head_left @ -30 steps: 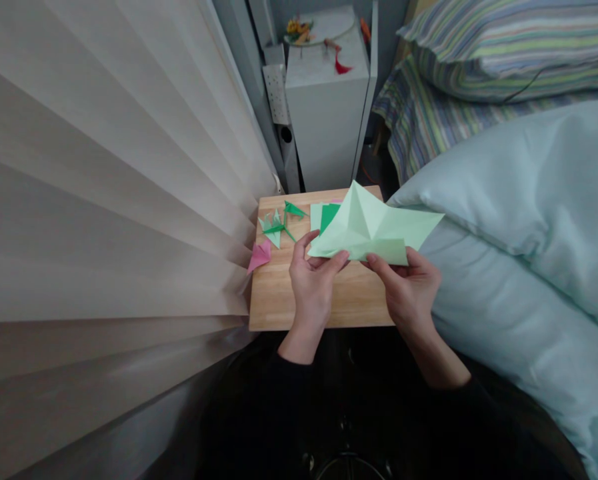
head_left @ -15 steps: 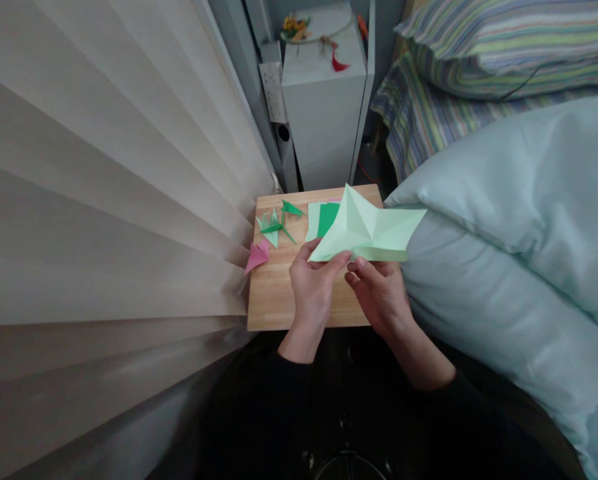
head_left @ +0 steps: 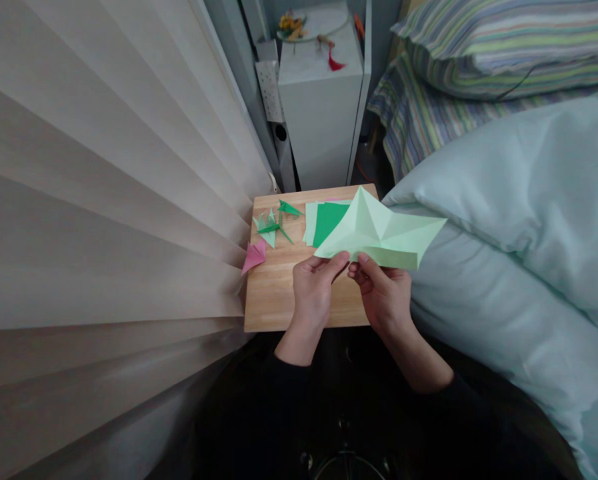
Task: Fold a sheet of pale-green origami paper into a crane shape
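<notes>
Paper (head_left: 386,233): aloft above the surface (head_left: 271,300) | grip: left hand (head_left: 313,287) and right hand (head_left: 386,293) each pinch its near edge | likely light, springy, easily creased or torn | best held lightly at edges, off the creased middle

Table (head_left: 271,303) between curtain (head_left: 123,173) and quilt (head_left: 509,200), cabinet (head_left: 319,130) behind its far edge.
From where I stand, paper figures (head_left: 277,227) cluster at the table's far left corner, with another figure (head_left: 255,254) nearer, jutting over the left edge. Right of the cluster, a paper stack (head_left: 329,222) lies by the far edge. Above the table's right side is a sheet (head_left: 379,233), partly covering the stack, left hand (head_left: 313,287) and right hand (head_left: 386,293) side by side along its near edge.
</notes>
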